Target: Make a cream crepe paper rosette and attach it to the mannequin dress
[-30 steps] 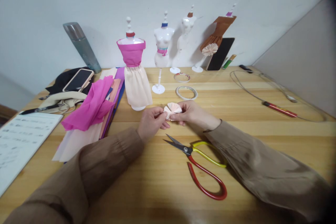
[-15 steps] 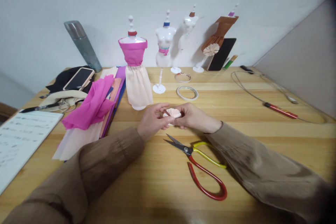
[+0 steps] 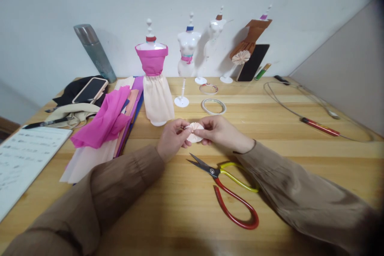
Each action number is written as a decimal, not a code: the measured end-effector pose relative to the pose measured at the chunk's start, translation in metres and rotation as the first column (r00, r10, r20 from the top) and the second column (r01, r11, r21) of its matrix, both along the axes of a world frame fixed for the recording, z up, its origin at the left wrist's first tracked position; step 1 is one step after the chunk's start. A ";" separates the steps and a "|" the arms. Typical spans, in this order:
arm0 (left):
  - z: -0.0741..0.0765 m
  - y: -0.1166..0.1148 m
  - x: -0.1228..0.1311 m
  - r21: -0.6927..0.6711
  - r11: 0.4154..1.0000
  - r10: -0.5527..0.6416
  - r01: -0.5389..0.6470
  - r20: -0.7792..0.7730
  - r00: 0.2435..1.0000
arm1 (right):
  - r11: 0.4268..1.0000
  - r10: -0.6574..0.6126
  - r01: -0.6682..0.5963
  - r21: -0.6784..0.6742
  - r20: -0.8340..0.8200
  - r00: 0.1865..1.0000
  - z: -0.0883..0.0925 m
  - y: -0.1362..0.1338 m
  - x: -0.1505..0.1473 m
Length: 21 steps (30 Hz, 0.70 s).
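Observation:
A small cream pleated rosette (image 3: pixel 196 135) is pinched between both hands above the table. My left hand (image 3: pixel 174 138) grips its left side with thumb and fingers. On the other side, my right hand (image 3: pixel 220 133) has its thumb pressed near the rosette's middle. Just beyond my left hand stands a small dress form in a pink top and cream skirt (image 3: pixel 158 98). Scissors (image 3: pixel 214 173) with one yellow and one red handle lie partly spread in front of my hands, near my right sleeve.
Behind the hands lie a white tape roll (image 3: pixel 213 107) and a thinner ring (image 3: pixel 209 89). More dress forms (image 3: pixel 188 56) stand along the wall. Folded fabrics (image 3: pixel 108 120), a phone (image 3: pixel 90 90) and a notebook (image 3: pixel 28 160) lie left. A cable with a red handle (image 3: pixel 320 127) lies right.
The rosette has turned so that more of its round face shows. My right thumb has moved onto its middle. Both hands stay in nearly the same place.

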<state>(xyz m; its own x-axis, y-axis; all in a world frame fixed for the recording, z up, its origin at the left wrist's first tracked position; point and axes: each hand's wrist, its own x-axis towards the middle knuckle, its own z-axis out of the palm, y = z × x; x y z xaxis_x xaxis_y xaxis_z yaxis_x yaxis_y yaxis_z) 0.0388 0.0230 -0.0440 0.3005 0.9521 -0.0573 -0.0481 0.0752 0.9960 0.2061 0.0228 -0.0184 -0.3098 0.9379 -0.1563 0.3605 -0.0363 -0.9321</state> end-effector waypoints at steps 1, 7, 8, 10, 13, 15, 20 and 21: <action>0.001 0.000 0.000 -0.005 1.000 -0.008 0.008 0.006 1.000 | 1.000 -0.018 0.018 0.002 -0.003 1.000 0.000 0.001 0.000; 0.002 -0.001 -0.002 -0.005 0.993 -0.117 0.117 -0.008 0.993 | 1.000 0.025 -0.026 -0.016 -0.022 0.999 -0.003 0.001 0.001; 0.001 -0.001 -0.002 0.001 0.994 -0.110 0.110 -0.021 0.994 | 0.999 0.030 -0.030 -0.019 -0.021 0.999 -0.003 0.001 0.001; 0.000 0.000 -0.002 0.013 0.996 -0.086 0.087 -0.037 0.996 | 0.999 0.033 -0.034 -0.037 -0.033 0.999 -0.003 0.001 0.002; 0.000 0.001 -0.002 0.004 0.998 -0.057 0.057 -0.030 0.998 | 0.996 0.015 -0.022 -0.083 -0.085 0.996 -0.002 0.003 0.003; 0.001 0.002 -0.002 -0.019 0.999 -0.034 0.033 -0.018 0.999 | 0.995 -0.018 0.006 -0.102 -0.118 0.993 -0.001 0.005 0.003; 0.003 0.003 -0.002 -0.056 0.998 -0.022 0.023 0.014 1.000 | 0.995 -0.056 0.042 -0.090 -0.162 0.985 -0.001 0.006 0.002; 0.003 0.002 -0.002 -0.050 0.998 -0.039 0.039 0.017 0.999 | 0.996 -0.062 0.049 -0.079 -0.167 0.984 -0.002 0.005 0.001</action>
